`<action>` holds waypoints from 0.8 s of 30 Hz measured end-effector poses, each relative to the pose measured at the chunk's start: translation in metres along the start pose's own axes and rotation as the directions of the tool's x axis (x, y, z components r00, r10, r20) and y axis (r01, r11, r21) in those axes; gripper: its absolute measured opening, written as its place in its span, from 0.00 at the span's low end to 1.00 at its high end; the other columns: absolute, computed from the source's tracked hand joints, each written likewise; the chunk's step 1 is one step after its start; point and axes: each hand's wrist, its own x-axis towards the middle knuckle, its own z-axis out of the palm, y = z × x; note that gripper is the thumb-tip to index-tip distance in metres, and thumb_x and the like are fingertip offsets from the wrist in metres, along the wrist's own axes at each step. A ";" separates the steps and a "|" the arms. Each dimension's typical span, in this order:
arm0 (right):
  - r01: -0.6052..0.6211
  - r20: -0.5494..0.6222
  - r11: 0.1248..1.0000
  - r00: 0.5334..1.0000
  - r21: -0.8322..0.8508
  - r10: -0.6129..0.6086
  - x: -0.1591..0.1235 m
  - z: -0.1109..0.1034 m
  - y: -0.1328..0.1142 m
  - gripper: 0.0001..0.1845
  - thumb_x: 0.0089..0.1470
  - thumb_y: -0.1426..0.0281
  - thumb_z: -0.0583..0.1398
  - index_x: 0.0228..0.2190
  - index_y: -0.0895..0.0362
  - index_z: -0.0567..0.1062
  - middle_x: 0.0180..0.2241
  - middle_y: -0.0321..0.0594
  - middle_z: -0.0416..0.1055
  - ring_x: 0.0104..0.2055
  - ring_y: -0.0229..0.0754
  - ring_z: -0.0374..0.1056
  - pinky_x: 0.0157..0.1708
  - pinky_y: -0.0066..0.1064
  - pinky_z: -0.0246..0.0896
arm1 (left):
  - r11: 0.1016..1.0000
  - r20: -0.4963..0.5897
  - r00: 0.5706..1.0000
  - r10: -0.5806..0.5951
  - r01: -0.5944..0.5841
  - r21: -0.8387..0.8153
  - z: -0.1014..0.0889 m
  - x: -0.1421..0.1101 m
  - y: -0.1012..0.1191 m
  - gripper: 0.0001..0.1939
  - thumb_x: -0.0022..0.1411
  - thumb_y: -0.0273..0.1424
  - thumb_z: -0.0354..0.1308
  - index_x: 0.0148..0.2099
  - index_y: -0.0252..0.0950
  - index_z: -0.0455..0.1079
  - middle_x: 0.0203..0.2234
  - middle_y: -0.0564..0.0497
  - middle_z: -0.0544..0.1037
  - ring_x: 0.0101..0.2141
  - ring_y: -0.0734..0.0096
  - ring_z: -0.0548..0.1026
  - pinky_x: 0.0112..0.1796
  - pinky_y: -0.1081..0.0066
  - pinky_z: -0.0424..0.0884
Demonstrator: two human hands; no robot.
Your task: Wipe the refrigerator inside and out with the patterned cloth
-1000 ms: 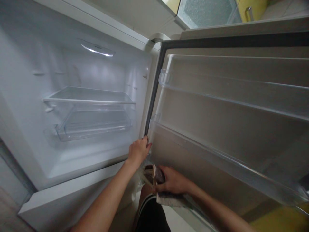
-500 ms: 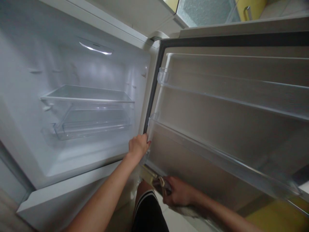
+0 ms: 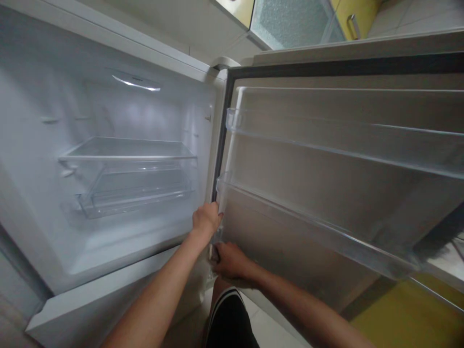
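A fridge stands open in front of me, its door (image 3: 290, 179) swung out to the right. My left hand (image 3: 206, 220) is closed at the hinge side, with its fingers curled on the dark rubber door seal (image 3: 219, 154). Just below it, my right hand (image 3: 234, 261) is closed round a crumpled cloth (image 3: 212, 253) at the door's lower inner corner. Most of the cloth is hidden by the fingers. Two clear door bins, an upper bin (image 3: 308, 145) and a lower bin (image 3: 308, 217), cross the door above my right arm.
Inside the lit compartment are a glass shelf (image 3: 130, 149) and a clear drawer (image 3: 137, 195) beneath it. A white ledge (image 3: 108, 285) juts out below the compartment. My leg in black shorts (image 3: 232, 319) is under the door. Yellow cabinets (image 3: 357, 19) stand behind.
My right hand has moved left along the door's bottom edge with the cloth, up to the corner below my left hand. The left hand keeps its place on the seal. The view has shifted slightly.
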 end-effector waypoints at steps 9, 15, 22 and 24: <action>-0.024 0.035 0.993 0.999 0.116 0.020 -0.099 0.011 0.073 0.30 0.50 0.67 0.72 0.54 0.56 0.78 0.53 0.50 0.80 0.54 0.59 0.77 0.49 0.37 0.66 | 0.998 0.017 1.000 -0.013 0.012 0.069 -0.001 0.004 0.001 0.18 0.74 0.44 0.57 0.56 0.39 0.78 0.51 0.37 0.85 0.52 0.48 0.84 0.47 0.60 0.79; -0.367 0.091 0.922 0.921 -0.122 0.378 -0.169 0.012 0.108 0.25 0.49 0.68 0.74 0.50 0.55 0.83 0.51 0.55 0.81 0.57 0.70 0.76 0.54 0.46 0.67 | 0.998 0.023 0.999 0.039 -0.040 0.045 -0.003 0.003 -0.004 0.18 0.73 0.44 0.59 0.55 0.39 0.79 0.50 0.37 0.85 0.53 0.47 0.84 0.48 0.59 0.79; -0.162 -0.066 0.987 0.985 -0.016 0.161 -0.055 0.009 0.030 0.27 0.50 0.66 0.77 0.51 0.57 0.82 0.50 0.56 0.82 0.53 0.67 0.78 0.50 0.44 0.69 | 0.997 0.004 0.998 0.061 -0.061 0.046 0.003 0.003 -0.004 0.18 0.73 0.42 0.58 0.55 0.37 0.79 0.50 0.36 0.85 0.53 0.47 0.84 0.49 0.58 0.79; -0.092 -0.086 0.996 0.992 0.007 0.093 -0.018 0.009 0.005 0.28 0.48 0.66 0.79 0.50 0.59 0.82 0.50 0.56 0.82 0.53 0.68 0.78 0.51 0.47 0.70 | 0.997 -0.003 0.998 0.057 -0.057 0.048 0.004 0.002 -0.004 0.18 0.73 0.42 0.58 0.55 0.37 0.78 0.50 0.35 0.85 0.53 0.46 0.84 0.48 0.58 0.79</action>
